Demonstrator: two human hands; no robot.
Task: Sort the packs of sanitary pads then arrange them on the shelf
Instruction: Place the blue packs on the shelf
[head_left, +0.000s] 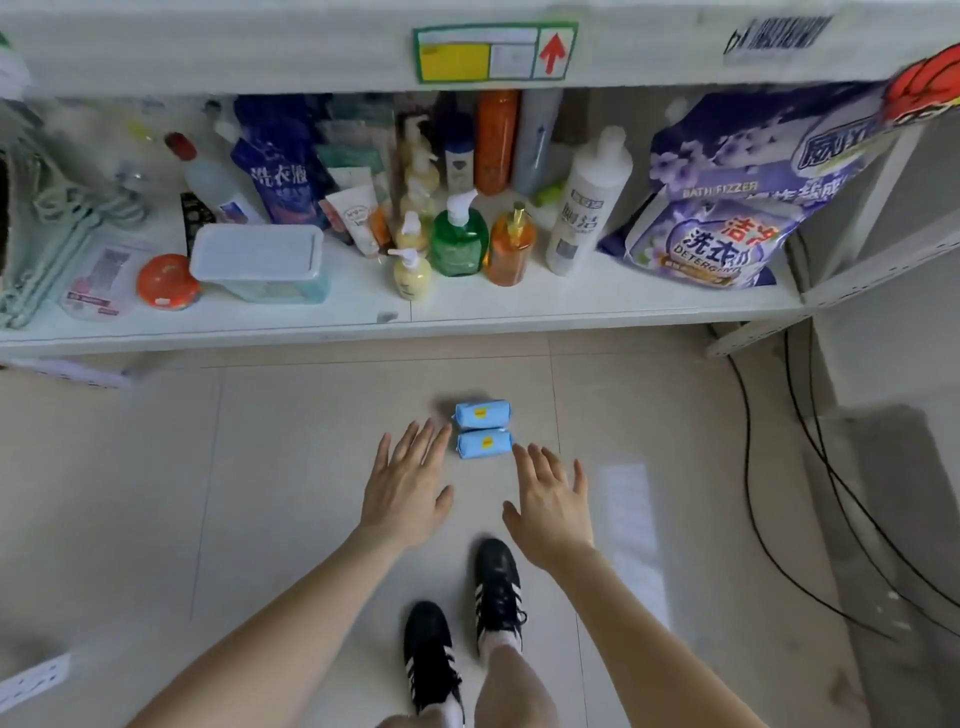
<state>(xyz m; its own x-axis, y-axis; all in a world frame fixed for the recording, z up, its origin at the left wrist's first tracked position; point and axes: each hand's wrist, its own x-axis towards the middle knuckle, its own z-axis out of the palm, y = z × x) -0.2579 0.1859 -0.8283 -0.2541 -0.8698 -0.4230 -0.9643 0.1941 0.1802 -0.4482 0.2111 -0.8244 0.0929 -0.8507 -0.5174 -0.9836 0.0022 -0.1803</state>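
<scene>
Two blue packs of sanitary pads lie on the tiled floor (285, 467), long sides touching. Landmark is the near pack (484, 445). The far pack (482, 414) sits directly behind it, and both show a small yellow label on top. Left hand (408, 486) is just left of the near pack, fingers straight and spread, holding nothing; cannot tell if the fingertips touch the wrapper. Right hand (550, 506) is just right of and in front of the near pack, fingers also spread flat and empty, with the index tip at the pack's right end; contact unclear. Black shoes (496, 587) stand in front of the near pack, between the forearms. The white shelf (571, 306) runs across well behind the near pack. On it are a green pump bottle (458, 241), an orange pump bottle (511, 249), a tall white bottle (587, 208), a lidded plastic box (262, 260) behind-left and a purple detergent bag (727, 218) behind-right. Black cables (810, 467) trail on the floor far right of the near pack.
</scene>
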